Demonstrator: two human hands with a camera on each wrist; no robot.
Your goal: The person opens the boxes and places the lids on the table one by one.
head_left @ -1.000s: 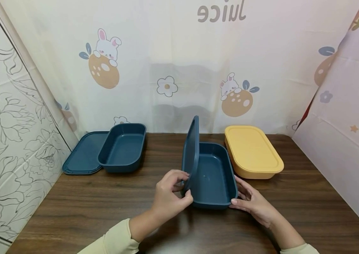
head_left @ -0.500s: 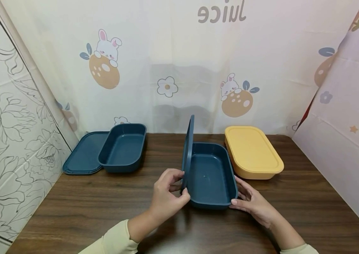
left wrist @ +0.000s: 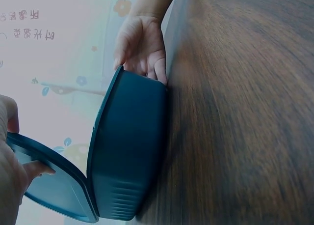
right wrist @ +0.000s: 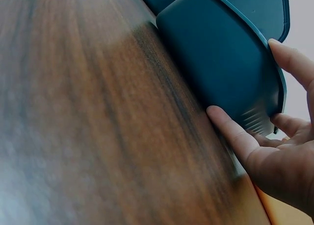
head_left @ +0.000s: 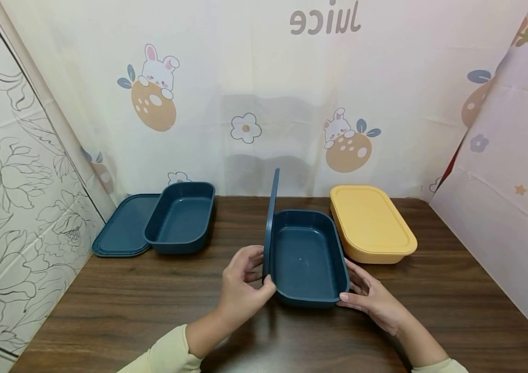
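A deep, dark blue container (head_left: 308,264), rectangular with rounded corners, stands upright and uncovered on the tabletop (head_left: 152,311), its inner floor showing a slight sheen. Its long sides run away toward the tabletop's far edge, near which its far end lies; it sits somewhat closer to the right edge than the left. Fine ridges mark part of its outer wall. The right hand (head_left: 373,300) touches its near right corner. The matching flat lid (head_left: 268,233) stands almost upright along the container's left rim, seen nearly edge-on from above, its lower near part pinched by the left hand (head_left: 244,282).
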